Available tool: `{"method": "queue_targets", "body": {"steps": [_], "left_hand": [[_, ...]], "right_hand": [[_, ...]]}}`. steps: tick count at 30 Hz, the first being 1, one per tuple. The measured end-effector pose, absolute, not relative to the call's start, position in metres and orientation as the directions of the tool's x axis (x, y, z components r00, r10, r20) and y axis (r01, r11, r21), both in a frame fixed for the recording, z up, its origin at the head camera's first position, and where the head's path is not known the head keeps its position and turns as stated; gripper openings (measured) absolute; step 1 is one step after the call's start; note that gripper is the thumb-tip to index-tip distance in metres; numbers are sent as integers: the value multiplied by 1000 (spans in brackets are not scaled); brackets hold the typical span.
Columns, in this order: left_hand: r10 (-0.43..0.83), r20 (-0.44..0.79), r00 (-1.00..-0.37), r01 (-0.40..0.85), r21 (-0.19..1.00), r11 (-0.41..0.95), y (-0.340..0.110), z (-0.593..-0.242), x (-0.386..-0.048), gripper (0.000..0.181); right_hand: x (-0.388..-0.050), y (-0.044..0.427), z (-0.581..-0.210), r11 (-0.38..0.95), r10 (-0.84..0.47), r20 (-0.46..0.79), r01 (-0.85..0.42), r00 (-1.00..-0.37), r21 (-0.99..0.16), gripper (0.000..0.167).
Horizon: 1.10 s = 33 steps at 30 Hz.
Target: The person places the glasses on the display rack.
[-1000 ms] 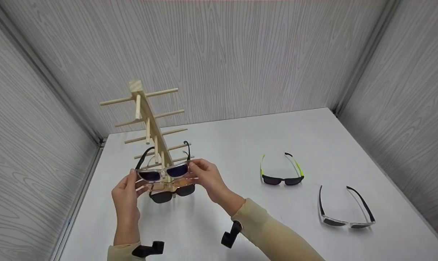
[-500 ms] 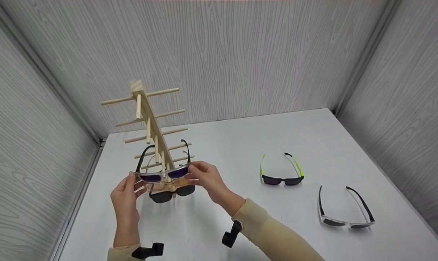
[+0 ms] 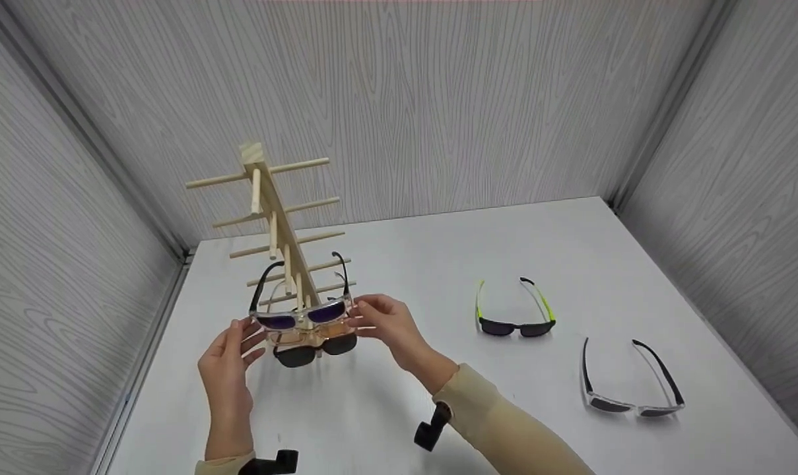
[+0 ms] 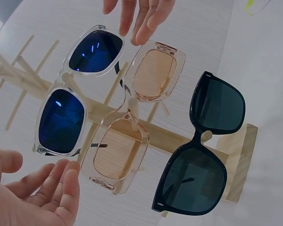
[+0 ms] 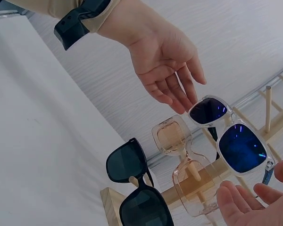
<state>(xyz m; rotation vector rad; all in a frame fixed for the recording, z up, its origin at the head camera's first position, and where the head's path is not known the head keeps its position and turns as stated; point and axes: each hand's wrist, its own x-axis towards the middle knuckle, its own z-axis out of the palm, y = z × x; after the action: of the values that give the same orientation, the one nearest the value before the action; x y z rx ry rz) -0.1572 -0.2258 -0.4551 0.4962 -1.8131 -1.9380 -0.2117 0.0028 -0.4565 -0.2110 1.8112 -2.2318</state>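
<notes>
Clear-framed sunglasses with blue lenses [image 4: 61,120] and black temples hang on the wooden display stand [image 3: 286,231]. Just below them are pale peach-tinted glasses [image 4: 118,146], and lowest on the stand hang black sunglasses [image 4: 193,179]. My left hand [image 3: 224,369] is beside the left end of the blue-lensed pair, its fingers loosely bent and holding nothing. On the other side my right hand [image 3: 392,330] has its fingers extended close to the frame's right corner. In the right wrist view the thumb stands apart from the frame; whether a fingertip touches it I cannot tell.
Black sunglasses with yellow-green temples [image 3: 516,328] lie unfolded on the white table [image 3: 425,264], right of the stand. Clear-framed sunglasses with black temples [image 3: 633,406] lie further right. Bare wooden pegs [image 3: 299,165] jut out from the stand's upper part. Grey panels enclose the table.
The blue-lensed sunglasses have settled slightly lower on the stand. Both hands have let go of them; the left moved a little down and left, the right slightly right.
</notes>
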Motion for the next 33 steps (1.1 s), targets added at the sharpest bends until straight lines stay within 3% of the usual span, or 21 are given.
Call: {"method": "queue_targets", "body": {"steps": [8, 20, 31, 33], "left_hand": [[-537, 23, -843, 51, 998, -38, -220, -461, -148, 48], [-518, -5, -856, -3, 1000, -4, -199, -477, -139, 39], [-427, -95, -899, -93, 995, -27, -178, -491, -135, 35], [-403, -98, -910, -93, 995, -32, -177, -507, -139, 35]], "right_hand": [[-208, 14, -464, -188, -295, -67, 127, -953, -974, 31], [-200, 24, -476, -169, -302, -98, 155, -948, -973, 29], [-194, 35, -490, -140, -295, -162, 211, -942, -968, 27], [-192, 37, -493, -138, -294, -167, 214, -941, -967, 27]]}}
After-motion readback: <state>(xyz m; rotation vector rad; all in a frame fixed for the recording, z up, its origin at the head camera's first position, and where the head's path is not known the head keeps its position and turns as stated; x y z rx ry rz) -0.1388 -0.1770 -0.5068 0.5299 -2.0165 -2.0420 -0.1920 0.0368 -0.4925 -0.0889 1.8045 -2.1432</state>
